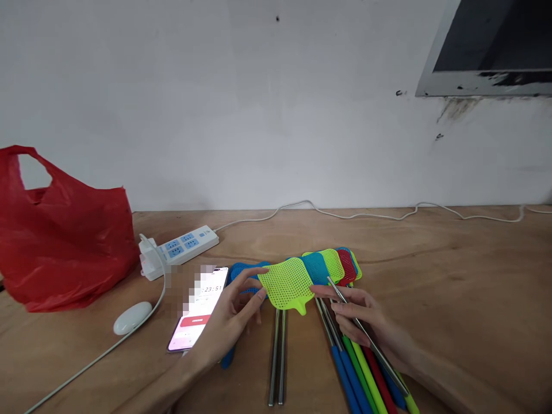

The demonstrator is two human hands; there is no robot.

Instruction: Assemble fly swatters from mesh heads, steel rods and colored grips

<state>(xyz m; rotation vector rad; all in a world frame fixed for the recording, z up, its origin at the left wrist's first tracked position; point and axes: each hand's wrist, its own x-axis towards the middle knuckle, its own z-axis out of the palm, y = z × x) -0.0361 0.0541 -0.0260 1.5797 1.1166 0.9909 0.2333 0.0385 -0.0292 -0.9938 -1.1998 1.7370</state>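
Note:
My left hand (pixel 233 319) pinches the left edge of a loose yellow-green fly swatter head (pixel 287 284) lying on the wooden table (pixel 452 270). My right hand (pixel 366 322) is closed round a thin metal rod (pixel 366 333) with a yellow-green grip, its tip pointing toward that head. A blue swatter head (pixel 241 270) lies partly under my left fingers. To the right, several assembled swatters (pixel 336 264) in blue, green and red overlap in a row, their coloured handles (pixel 362 374) running under my right wrist. Two bare metal rods (pixel 278 356) lie side by side below the loose head.
A phone (pixel 198 316) with a lit screen lies left of my left hand. Behind it are a white power strip (pixel 181 248), a white oval device (pixel 132 317) on a cable, and a red plastic bag (pixel 60 230). A white cable (pixel 366 215) runs along the wall.

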